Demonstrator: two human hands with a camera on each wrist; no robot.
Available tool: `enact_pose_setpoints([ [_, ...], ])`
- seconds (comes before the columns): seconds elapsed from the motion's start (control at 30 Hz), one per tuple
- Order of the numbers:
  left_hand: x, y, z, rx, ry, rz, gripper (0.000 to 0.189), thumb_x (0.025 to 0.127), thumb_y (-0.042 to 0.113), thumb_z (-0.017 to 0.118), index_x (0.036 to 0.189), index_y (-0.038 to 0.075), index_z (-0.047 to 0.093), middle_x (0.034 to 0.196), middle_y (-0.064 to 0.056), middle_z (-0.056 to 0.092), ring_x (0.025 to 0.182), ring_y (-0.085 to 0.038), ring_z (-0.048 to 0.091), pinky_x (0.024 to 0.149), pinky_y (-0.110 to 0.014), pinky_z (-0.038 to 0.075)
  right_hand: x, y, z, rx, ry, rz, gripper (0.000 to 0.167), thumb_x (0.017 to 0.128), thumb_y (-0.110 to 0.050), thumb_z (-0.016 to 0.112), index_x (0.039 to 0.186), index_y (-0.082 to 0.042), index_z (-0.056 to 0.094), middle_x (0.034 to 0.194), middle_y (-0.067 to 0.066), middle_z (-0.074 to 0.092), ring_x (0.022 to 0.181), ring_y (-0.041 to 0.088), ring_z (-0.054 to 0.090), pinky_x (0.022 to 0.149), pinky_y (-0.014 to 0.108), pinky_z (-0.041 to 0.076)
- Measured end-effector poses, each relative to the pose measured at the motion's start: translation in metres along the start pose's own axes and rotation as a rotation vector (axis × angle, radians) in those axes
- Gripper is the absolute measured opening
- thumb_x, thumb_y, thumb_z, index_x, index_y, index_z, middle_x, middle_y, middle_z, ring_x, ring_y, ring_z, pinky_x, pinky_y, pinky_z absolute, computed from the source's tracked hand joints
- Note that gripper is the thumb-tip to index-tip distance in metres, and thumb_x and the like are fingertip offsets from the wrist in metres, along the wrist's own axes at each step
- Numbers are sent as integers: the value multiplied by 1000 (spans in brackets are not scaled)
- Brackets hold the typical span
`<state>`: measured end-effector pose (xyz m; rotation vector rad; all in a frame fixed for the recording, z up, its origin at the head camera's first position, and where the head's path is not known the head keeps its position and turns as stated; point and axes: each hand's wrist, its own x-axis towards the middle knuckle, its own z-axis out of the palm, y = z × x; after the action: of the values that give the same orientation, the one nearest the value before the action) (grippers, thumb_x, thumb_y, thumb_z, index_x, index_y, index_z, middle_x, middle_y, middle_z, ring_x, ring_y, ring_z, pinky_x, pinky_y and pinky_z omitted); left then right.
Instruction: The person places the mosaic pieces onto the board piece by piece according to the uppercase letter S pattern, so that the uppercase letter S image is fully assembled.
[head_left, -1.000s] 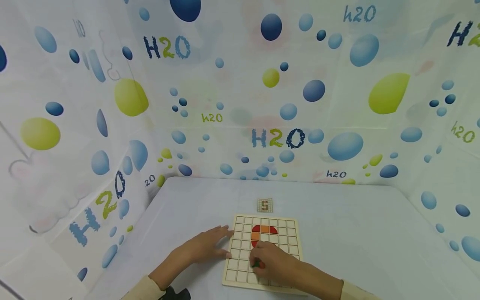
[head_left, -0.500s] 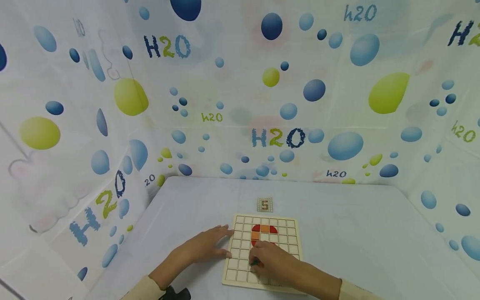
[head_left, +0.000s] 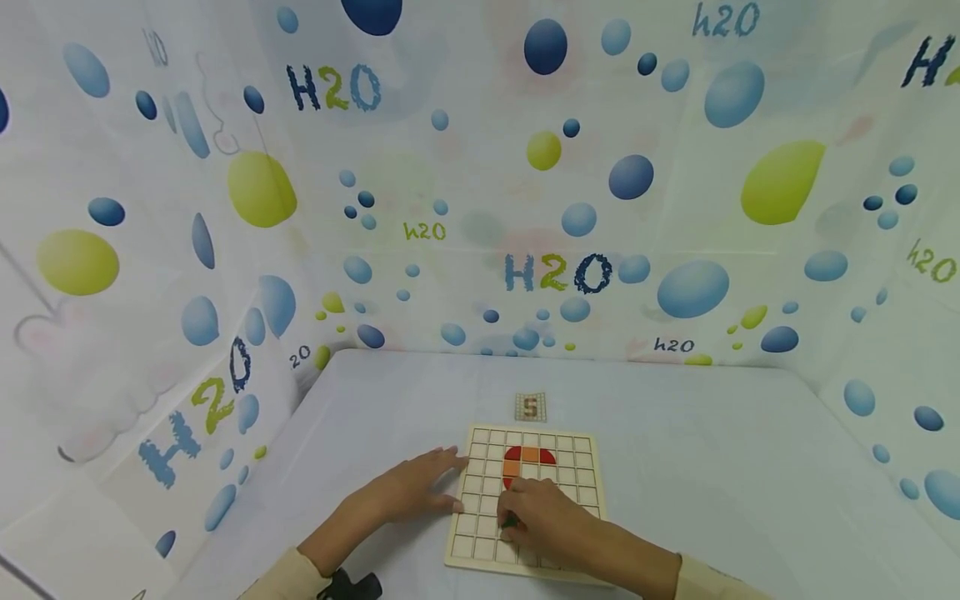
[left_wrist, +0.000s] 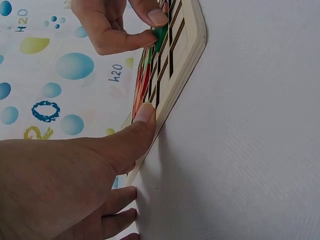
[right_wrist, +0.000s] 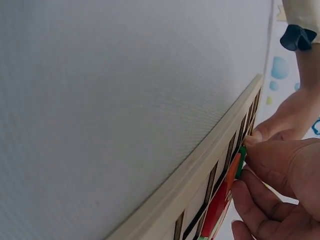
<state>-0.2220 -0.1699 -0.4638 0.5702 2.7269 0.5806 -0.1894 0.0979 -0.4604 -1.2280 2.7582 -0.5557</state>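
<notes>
A wooden grid board point(head_left: 463, 547) lies on the white table. Red and orange tiles point(head_left: 530, 455) fill several of its squares in a curved pattern, partly covered by my right hand point(head_left: 543, 512). That hand pinches a small green tile point(left_wrist: 160, 38) between thumb and finger, low over the grid; in the right wrist view the green tile sits against an orange tile point(right_wrist: 233, 171). My left hand point(head_left: 408, 492) rests at the board's left edge, its thumb on the rim and its fingers extended along the side.
Behind the board lies a small gridded card point(head_left: 531, 407) bearing a figure like a 5 or S. A dark object point(head_left: 351, 586) shows by the left sleeve. Bubble-printed sheeting point(head_left: 480, 167) rises around the table's back and sides.
The right hand has barely shifted over the same spot. Red and orange seen beneath its fingers a second ago is now covered, leaving green in sight. The left hand stays put.
</notes>
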Motion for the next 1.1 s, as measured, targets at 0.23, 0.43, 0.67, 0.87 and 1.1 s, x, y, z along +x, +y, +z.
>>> enact_pose_setpoints([
  [0.23, 1, -2, 2, -2, -3, -3, 79, 90, 55, 78, 156, 20, 53, 168, -11, 42, 156, -36, 37, 124, -59, 37, -1, -1, 0, -61, -1, 22, 11, 92, -31, 83, 98, -26, 74, 93, -19, 62, 82, -5, 51, 80, 26, 48],
  [0.43, 0, -1, 1, 10, -5, -3, 79, 91, 55, 77, 157, 20, 52, 168, -11, 41, 156, -35, 38, 124, -59, 37, 0, 2, 1, -56, -15, 39, 13, 93, -34, 81, 100, -28, 72, 94, -20, 59, 83, -5, 51, 83, 31, 48],
  [0.67, -1, 0, 2, 9, -9, 0, 78, 91, 54, 77, 157, 19, 52, 168, -12, 41, 156, -36, 38, 124, -59, 36, -2, 2, -3, -56, -46, 67, 15, 92, -35, 83, 99, -29, 72, 90, -21, 59, 80, -4, 49, 83, 34, 45],
  [0.87, -1, 1, 0, 21, -5, 4, 78, 92, 54, 77, 157, 19, 52, 168, -12, 41, 155, -36, 38, 124, -58, 37, -4, 1, -6, -37, -40, 49, 14, 92, -34, 83, 98, -29, 71, 90, -21, 59, 82, -4, 48, 83, 34, 44],
  [1.1, -1, 1, 0, 23, 0, 10, 78, 91, 55, 77, 157, 19, 52, 167, -12, 42, 155, -36, 38, 123, -59, 37, -3, 2, -4, -25, -49, 48, 16, 92, -37, 82, 102, -30, 71, 93, -23, 58, 87, -4, 51, 87, 36, 44],
])
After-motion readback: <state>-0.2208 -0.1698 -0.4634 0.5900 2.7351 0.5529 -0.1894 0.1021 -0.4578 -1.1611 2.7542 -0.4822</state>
